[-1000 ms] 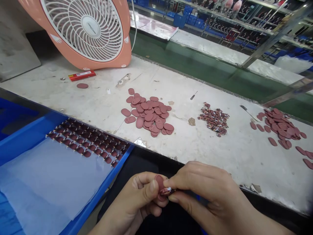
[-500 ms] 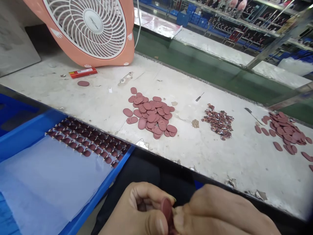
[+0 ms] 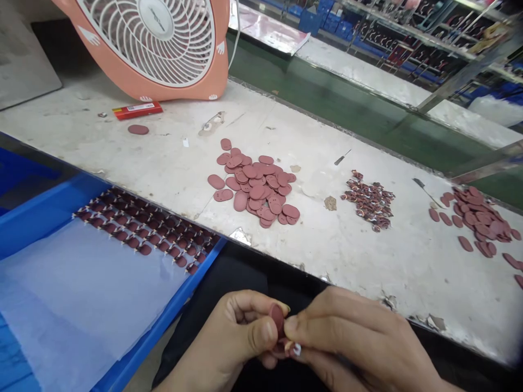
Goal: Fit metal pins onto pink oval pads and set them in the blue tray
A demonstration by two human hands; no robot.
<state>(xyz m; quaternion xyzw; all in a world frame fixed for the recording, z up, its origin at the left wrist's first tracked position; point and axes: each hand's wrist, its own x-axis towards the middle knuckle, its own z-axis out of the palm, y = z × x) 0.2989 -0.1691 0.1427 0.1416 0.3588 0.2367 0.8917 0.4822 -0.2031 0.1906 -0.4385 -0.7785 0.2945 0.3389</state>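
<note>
Between thumb and fingers, my left hand (image 3: 235,335) pinches a dark red oval piece (image 3: 277,317), tilted on edge. My right hand (image 3: 351,337) is closed against the same piece from the right, its thumb and fingertips pressed together. Below the oval, a small part with an orange band and a white tip (image 3: 292,348) shows at the right fingertips. On the bench above lies a loose pile of similar red ovals (image 3: 257,185), some with small holes. A heap of small brown-and-white parts (image 3: 370,200) sits to its right.
A blue tray (image 3: 163,326) at left holds rows of red assembled pieces (image 3: 143,223) on a white sheet (image 3: 90,288). An orange fan (image 3: 163,49) stands on the bench. More ovals (image 3: 478,218), a thin tool (image 3: 427,190) and a small screwdriver-like tool (image 3: 342,158) lie rightward.
Both hands have risen slightly with the oval piece. The small part with the orange band and white tip has come into view beneath it. The camera view has shifted slightly.
</note>
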